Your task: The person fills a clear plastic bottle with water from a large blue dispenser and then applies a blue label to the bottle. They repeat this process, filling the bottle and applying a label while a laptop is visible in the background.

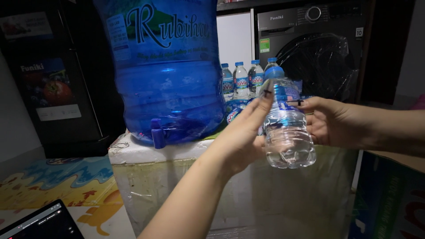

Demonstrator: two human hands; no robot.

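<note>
Bottle (287, 132), capped and tilted, hangs in mid-air before the jug (164, 66), clasped between both hands: left hand (241, 137) and right hand (332, 121) closed on it. Squeezing its thin wall, I judge, could make it slip.

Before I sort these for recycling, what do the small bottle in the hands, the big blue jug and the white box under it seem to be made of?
Small bottle: thin clear plastic, glossy, ribbed, see-through, with a blue cap.
Big blue jug: thicker translucent blue plastic, shiny, with a blue tap.
White box: probably foam, matte, with chipped, crumbly edges.
</note>
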